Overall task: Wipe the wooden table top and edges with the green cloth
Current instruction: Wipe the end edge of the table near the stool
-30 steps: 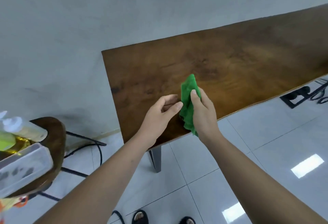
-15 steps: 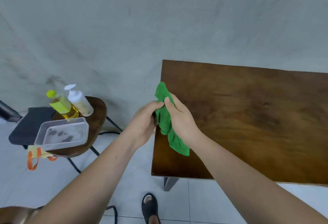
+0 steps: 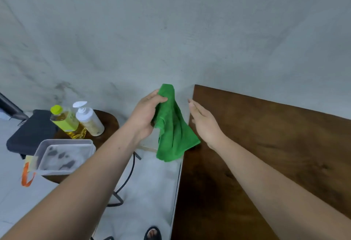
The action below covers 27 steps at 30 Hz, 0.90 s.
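Observation:
The dark wooden table (image 3: 275, 154) fills the right side of the view, its left edge running down the middle. My left hand (image 3: 145, 115) grips the green cloth (image 3: 173, 131) near its top, and the cloth hangs loose in the air just left of the table's left edge. My right hand (image 3: 206, 123) hovers beside the cloth over the table's left edge, fingers straight and apart, holding nothing.
To the left stands a small round wooden stool (image 3: 106, 123) bearing a yellow-capped bottle (image 3: 63, 119), a white pump bottle (image 3: 88, 119) and a clear plastic container (image 3: 62, 156). A dark seat (image 3: 30, 133) lies behind it. A grey wall is ahead; pale floor tiles and a black cable (image 3: 125, 180) lie below.
The view has swung left, so the table now sits at the right. The cloth passed from my right hand to my left hand, and my right hand let go and opened.

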Each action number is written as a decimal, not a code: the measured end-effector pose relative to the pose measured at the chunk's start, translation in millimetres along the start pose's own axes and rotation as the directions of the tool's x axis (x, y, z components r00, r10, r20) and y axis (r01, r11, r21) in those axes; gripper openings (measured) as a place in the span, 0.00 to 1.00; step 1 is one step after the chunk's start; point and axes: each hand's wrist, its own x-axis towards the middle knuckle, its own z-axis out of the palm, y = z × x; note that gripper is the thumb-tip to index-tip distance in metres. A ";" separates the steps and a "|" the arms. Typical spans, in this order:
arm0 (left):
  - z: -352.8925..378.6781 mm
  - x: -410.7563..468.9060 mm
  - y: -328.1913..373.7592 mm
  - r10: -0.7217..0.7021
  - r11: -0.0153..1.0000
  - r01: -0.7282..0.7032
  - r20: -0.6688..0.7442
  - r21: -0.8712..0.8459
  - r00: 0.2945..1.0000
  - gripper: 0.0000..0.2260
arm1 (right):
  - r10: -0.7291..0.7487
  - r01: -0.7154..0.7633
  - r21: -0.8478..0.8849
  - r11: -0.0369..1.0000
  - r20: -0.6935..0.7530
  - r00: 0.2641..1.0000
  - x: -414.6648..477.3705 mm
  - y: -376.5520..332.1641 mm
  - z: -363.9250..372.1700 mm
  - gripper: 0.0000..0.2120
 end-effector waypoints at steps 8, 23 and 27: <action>49.8 94.9 -22.8 0.151 0.896 -0.130 -0.016 0.426 0.988 0.23 | 0.028 -0.071 -0.234 0.970 -0.181 0.983 42.1 45.2 -82.8 0.25; 116.4 146.1 -83.6 0.217 0.542 -0.293 0.205 0.788 0.954 0.11 | -0.246 0.096 -0.698 0.710 -0.117 0.962 114.0 112.4 -137.5 0.24; 101.2 160.4 -105.5 0.444 0.385 -0.244 0.054 0.890 0.895 0.23 | -0.253 0.077 -0.728 0.681 -0.136 0.958 114.2 113.4 -134.0 0.24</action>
